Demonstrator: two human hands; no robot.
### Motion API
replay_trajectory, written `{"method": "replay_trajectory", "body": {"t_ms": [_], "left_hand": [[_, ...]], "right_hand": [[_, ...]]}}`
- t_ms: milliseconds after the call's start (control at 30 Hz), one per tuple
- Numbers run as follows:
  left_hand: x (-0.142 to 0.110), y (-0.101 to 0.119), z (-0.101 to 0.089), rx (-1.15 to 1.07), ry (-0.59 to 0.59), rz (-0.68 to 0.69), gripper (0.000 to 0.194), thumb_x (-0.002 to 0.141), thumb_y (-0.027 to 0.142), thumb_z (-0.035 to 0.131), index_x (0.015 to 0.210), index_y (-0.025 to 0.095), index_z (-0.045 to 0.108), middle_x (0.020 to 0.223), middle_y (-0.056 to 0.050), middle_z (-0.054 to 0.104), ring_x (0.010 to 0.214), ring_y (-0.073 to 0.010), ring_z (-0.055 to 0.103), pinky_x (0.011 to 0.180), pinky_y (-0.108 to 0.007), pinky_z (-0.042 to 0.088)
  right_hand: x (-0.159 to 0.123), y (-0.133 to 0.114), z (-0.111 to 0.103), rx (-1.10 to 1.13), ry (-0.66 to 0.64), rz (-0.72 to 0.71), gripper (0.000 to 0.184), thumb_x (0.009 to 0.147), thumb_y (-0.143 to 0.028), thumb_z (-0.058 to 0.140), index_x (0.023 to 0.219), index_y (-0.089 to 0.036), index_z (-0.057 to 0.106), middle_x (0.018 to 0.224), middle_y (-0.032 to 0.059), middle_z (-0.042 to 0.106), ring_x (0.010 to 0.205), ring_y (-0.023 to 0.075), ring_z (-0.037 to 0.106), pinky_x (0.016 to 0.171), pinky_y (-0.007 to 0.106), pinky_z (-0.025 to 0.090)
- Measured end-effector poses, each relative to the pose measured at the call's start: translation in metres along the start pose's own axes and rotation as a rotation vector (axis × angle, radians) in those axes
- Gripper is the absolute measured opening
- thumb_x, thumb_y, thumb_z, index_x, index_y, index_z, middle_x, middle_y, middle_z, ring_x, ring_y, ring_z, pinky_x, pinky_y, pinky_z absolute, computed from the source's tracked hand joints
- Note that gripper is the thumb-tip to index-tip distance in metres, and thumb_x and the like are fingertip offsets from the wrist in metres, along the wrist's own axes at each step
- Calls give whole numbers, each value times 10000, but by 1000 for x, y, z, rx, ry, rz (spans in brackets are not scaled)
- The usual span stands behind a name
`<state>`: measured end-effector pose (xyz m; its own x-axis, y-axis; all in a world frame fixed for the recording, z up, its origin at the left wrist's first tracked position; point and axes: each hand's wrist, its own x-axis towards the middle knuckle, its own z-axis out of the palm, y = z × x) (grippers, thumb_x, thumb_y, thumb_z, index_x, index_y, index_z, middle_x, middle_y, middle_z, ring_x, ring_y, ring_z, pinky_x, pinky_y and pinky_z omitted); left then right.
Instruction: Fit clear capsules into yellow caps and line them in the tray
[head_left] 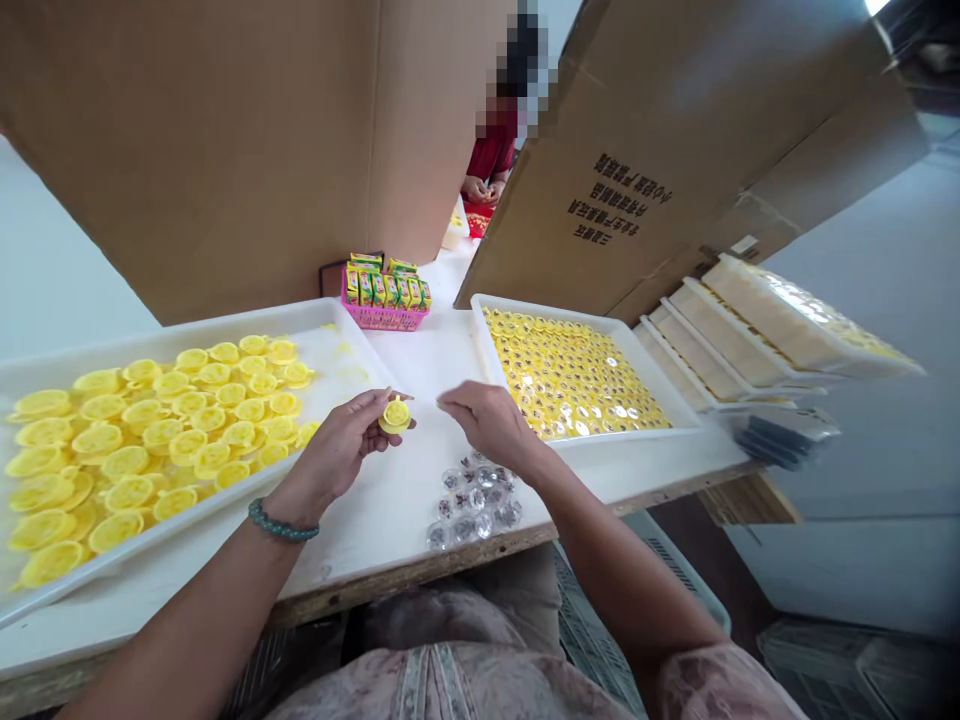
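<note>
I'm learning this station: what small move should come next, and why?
Probably bring the right hand across to the yellow piece: the left hand holds it, and the right hand is close but apart. Whether the right hand holds anything is unclear.

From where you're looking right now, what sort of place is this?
Probably a workshop or factory handling small parts: many matching yellow pieces lie in a white tray, more loaded trays are stacked at the right, and another person in red shows between the cardboard sheets.
</note>
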<state>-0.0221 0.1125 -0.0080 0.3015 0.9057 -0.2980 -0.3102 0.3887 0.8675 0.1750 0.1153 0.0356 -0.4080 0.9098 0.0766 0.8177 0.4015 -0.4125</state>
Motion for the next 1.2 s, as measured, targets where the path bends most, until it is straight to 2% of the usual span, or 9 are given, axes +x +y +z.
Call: {"method": "replay_trajectory", "body": {"t_ms": [100,167,400,533,667,767,867,1033,1200], "left_hand": [[-1,-8,4,-2,16,-74,338,789,430,586,995,166,629,788,-70,692,602,-107,595,524,-177,391],[0,-12,6,-9,30,-81,335,777,427,600,974,159,634,795,-82,697,587,-107,596,517,-180,391],[4,-15,7,33,57,-65,363,729,434,650,944,141,643,775,-76,683,564,-122,593,501,-206,402],[3,-14,6,17,40,-73,370,734,434,644,959,141,637,802,-86,690,576,-120,597,522,-209,417],[2,-13,8,9,34,-75,356,725,430,654,939,146,641,814,-73,682,585,-120,598,531,-213,425],[1,-12,10,27,20,-71,345,736,432,643,930,147,636,805,-60,672,596,-115,591,550,-213,432],[1,-11,11,31,33,-64,347,739,434,639,928,144,633,801,-52,662,598,-114,586,554,-214,430],[0,-8,9,17,18,-28,351,740,443,634,929,147,641,795,-48,653,605,-123,591,555,-219,427],[-2,-9,9,16,38,0,365,726,444,648,925,138,639,810,-65,658,607,-132,589,572,-236,446]], "right_hand": [[-37,25,12,-166,-242,119,208,799,-160,590,982,-150,688,946,95,675,903,196,614,802,270,438],[-52,33,24,-188,-299,119,261,766,-128,610,1017,-154,676,978,98,661,949,208,601,831,280,434],[-44,26,58,-2,-164,105,179,819,-166,593,971,-176,688,937,65,657,867,152,614,785,238,438],[-38,28,58,40,-129,88,141,847,-185,572,908,-174,699,890,52,661,831,136,612,765,223,433],[-34,27,53,-59,-80,116,170,874,-234,540,944,-172,682,910,71,647,895,160,590,795,246,425],[-26,23,56,-159,-166,28,140,844,-236,585,933,-165,668,919,78,632,911,177,569,807,264,418],[-23,18,63,-266,-267,-72,167,886,-224,510,847,-145,652,866,86,613,862,178,559,797,274,417],[-29,12,68,-403,-243,-78,167,878,-171,458,911,-119,613,910,127,582,891,225,530,823,327,424],[-28,23,72,-216,-187,-21,302,826,-58,466,1078,-147,606,963,90,593,905,176,559,813,266,436]]}}
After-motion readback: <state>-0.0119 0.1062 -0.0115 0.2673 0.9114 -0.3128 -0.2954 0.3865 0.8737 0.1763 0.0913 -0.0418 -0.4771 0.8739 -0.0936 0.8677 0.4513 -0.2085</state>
